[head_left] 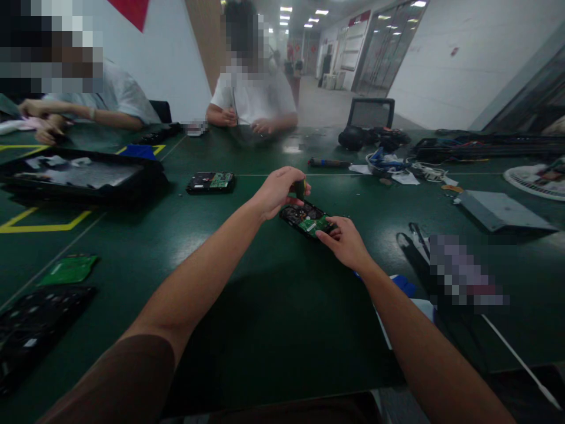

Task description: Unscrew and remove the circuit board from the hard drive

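Our left hand [278, 193] grips a stubby tool [300, 188] upright on the hard drive [309, 221] while our right hand [348, 242] pinches its four o'clock edge steady.

The dark green bench [273, 330] carries a far hard drive [210, 182] at eleven o'clock, lying circuit board up and apart from the rest. At nine o'clock sits an opened black laptop shell [79, 174], with a blue piece [139, 152] just behind it and yellow tape lines [44, 227] in front. A loose green circuit board [68, 270] lies at eight o'clock, with a black keyboard panel [35, 330] just below it. At one o'clock a dark stick-shaped tool [329, 163] lies near a tangle of cables [384, 162]. A grey metal plate [498, 211] rests at three o'clock. Across the bench sit a person in a pale shirt [119, 94] at ten o'clock and a person in a white shirt [256, 94] at twelve.
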The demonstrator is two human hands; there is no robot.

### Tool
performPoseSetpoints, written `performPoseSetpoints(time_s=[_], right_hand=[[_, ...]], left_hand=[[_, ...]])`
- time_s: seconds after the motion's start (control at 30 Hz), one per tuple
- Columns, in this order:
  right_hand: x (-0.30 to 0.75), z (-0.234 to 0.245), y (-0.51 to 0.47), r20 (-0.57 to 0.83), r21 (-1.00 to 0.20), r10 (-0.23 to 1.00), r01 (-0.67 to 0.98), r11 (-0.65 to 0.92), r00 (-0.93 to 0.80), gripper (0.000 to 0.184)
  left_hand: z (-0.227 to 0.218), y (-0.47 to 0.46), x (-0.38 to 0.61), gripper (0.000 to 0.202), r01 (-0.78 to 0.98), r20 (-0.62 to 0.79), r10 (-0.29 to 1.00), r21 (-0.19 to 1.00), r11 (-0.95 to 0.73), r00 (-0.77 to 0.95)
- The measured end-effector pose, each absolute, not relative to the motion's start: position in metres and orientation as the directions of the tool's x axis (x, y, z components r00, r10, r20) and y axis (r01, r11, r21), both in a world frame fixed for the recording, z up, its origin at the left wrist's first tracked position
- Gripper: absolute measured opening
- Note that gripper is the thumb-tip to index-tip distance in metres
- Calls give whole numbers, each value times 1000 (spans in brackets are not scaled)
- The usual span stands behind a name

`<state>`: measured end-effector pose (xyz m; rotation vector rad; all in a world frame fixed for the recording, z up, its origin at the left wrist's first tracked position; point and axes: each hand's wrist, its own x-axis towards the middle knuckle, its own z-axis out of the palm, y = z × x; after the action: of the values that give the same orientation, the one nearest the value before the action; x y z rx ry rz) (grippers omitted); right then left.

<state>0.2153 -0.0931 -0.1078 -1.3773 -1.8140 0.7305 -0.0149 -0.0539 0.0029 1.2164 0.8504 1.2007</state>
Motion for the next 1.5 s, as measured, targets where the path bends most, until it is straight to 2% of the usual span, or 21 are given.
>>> performPoseSetpoints(time_s=[0.1, 0.3, 0.6, 0.8, 0.93, 1.07, 1.17, 1.33, 1.5], right_hand=[[216, -108, -92, 229, -779, 959, 560, 283, -165, 54], [217, -111, -92, 230, -781, 959, 556, 285, -168, 51], [216, -106, -92, 228, -779, 961, 562, 278, -160, 52], [217, -109, -91, 224, -780, 961, 562, 276, -161, 52], [216, -109, -92, 228, -777, 959, 563, 282, -167, 52], [215, -106, -93, 228, -763, 958, 579, 286, -173, 51], [216, -106, -92, 224, -760, 959, 585, 283, -173, 50], [217, -109, -91, 233, -765, 956, 574, 292, -176, 49], [216, -108, -91, 223, -779, 959, 559, 282, -173, 50]], left_hand=[[3, -56, -13, 15, -225, 114, 964, 973, -59, 240], [8, -60, -12, 18, -117, 169, 964, 982, -147, 207], [5, -59, -10, 17, -222, 105, 961, 974, -47, 257], [7, -59, -13, 18, -121, 161, 953, 984, -134, 255], [7, -60, -13, 20, -165, 101, 935, 985, -47, 339], [6, -61, -11, 17, -232, 80, 940, 973, -1, 331], [6, -61, -9, 15, -202, 118, 952, 977, -61, 282], [10, -63, -9, 18, -41, 223, 959, 975, -219, 172], [11, -64, -9, 15, -98, 160, 955, 985, -140, 250]])
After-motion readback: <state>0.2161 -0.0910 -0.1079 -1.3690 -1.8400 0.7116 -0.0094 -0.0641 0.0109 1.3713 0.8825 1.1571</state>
